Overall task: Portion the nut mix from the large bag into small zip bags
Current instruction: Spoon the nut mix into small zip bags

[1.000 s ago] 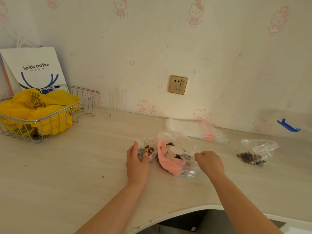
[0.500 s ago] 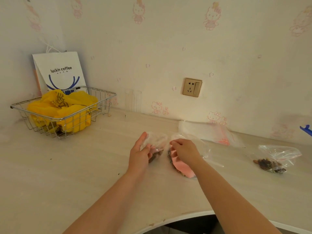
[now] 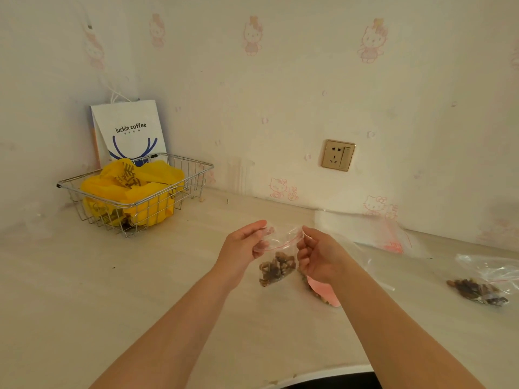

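A small clear zip bag (image 3: 278, 265) with a red seal line hangs above the table, nut mix at its bottom. My left hand (image 3: 243, 251) pinches its top left corner. My right hand (image 3: 317, 255) pinches its top right corner. The bag's mouth sags open between the two hands. The large bag (image 3: 323, 290), pink and clear, lies on the table, mostly hidden behind my right wrist. A second small bag with nuts (image 3: 483, 284) lies at the far right. A stack of empty zip bags (image 3: 365, 228) rests against the wall.
A wire basket (image 3: 179, 189) holding yellow plastic bags stands at the back left, with a white paper coffee bag (image 3: 129, 130) behind it. A wall socket (image 3: 338, 155) sits above the table. The table's curved front edge (image 3: 323, 374) runs below my arms.
Both hands have lifted the small nut bag off the table and now hold it by its top corners. My right hand left the large bag. The view shifted left.
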